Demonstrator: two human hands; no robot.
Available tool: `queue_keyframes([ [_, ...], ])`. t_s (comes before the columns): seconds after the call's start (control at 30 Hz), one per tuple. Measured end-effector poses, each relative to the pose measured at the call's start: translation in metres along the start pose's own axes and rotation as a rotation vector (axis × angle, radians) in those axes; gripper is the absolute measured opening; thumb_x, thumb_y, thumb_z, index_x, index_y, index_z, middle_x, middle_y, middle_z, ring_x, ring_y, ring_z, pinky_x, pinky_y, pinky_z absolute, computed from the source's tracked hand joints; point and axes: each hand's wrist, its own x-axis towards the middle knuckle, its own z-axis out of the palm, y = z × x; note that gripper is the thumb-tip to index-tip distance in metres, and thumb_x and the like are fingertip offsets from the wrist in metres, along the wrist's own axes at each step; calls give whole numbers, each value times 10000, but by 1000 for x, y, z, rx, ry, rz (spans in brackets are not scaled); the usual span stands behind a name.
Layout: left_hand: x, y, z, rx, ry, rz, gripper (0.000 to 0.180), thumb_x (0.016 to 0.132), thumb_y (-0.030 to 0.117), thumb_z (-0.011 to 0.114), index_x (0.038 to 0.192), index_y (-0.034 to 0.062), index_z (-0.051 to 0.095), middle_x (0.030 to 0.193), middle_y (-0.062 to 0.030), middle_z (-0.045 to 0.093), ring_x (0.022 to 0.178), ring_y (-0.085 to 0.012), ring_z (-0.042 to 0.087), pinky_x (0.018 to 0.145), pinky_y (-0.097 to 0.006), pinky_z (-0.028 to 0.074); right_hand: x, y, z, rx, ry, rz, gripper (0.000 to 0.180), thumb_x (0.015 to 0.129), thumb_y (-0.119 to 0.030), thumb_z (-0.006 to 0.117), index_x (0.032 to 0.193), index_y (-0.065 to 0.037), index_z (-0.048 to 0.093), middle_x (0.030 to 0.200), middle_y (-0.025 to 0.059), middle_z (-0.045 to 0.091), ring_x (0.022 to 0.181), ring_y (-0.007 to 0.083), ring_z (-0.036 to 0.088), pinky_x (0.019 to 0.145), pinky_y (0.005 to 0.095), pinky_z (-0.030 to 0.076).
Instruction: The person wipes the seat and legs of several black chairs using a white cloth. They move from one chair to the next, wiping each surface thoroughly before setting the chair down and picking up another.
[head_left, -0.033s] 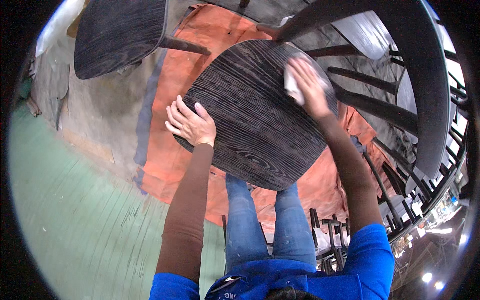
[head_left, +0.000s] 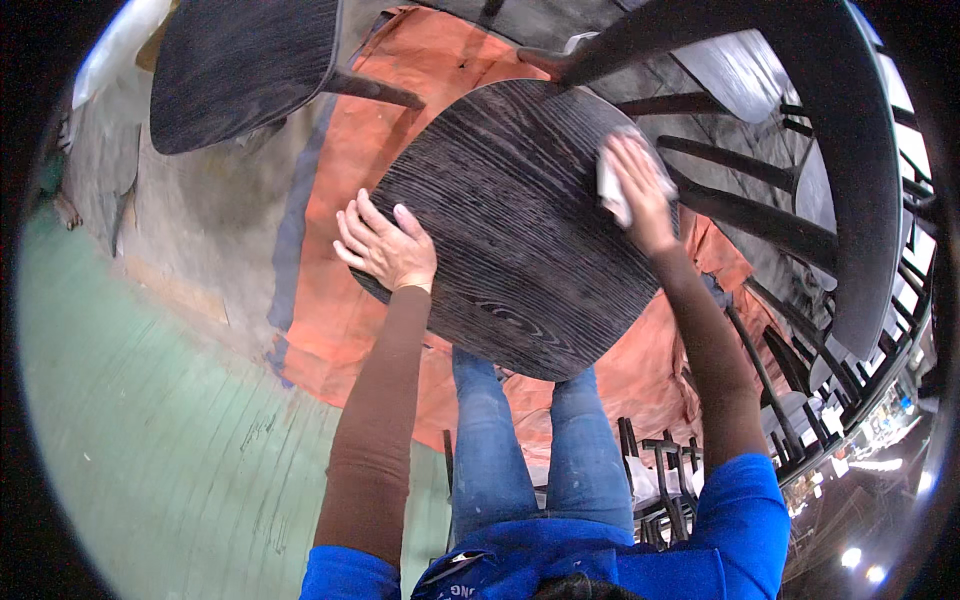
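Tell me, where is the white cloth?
In the head view, the white cloth is under the right hand, pressed on the dark wooden seat, near its right edge.

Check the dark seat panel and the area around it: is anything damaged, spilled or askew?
Nothing stands out. The dark wood-grain seat panel looks whole, the left hand lies flat on its edge, and the right hand presses a pale cloth on it.

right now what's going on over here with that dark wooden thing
A person is working on a dark wood-grain chair seat. The left hand lies flat on its left edge, steadying it. The right hand presses a white cloth against the far right part. An orange sheet covers the floor below.
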Motion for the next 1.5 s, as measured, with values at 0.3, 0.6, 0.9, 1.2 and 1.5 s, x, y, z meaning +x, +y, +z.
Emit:
queue_keyframes([
  [0.3,1,0,2,23,-17,5,536,951,340,469,1413,88,371,1345,-145,450,1349,-359,341,1086,-594,201,108,-4,98,36,16,-171,525,837,-193,636,1309,5,516,1449,159,462,1384,317,388,1153,461,294],
  [0.6,0,-1,2,-3,-68,-19,548,944,329,489,1423,98,360,1375,-155,426,1376,-350,309,1093,-602,172,-93,11,-28,-204,-197,186,801,714,-207,745,1415,1,420,1480,176,417,1419,346,330,1171,505,242],
  [0.9,0,1,3,38,-27,-6,519,953,341,470,1401,91,396,1363,-139,449,1362,-343,335,1080,-592,213,91,-34,118,-157,-5,-66,545,874,-132,543,1386,20,437,1511,173,376,1426,329,316,1185,484,213],
  [1.2,-2,-1,3,52,-44,-6,507,995,378,411,1431,125,351,1379,-115,429,1376,-310,324,1094,-580,206,-126,-3,-31,-236,-162,246,954,712,-204,767,1496,4,266,1527,198,333,1439,364,278,1183,497,210],
  [1.5,-1,-1,6,53,-23,-5,495,979,350,433,1409,109,382,1369,-111,434,1371,-314,327,1093,-564,210,91,-74,134,-169,110,-45,506,869,-170,491,1338,20,496,1440,177,468,1386,303,388,1179,464,236],
])
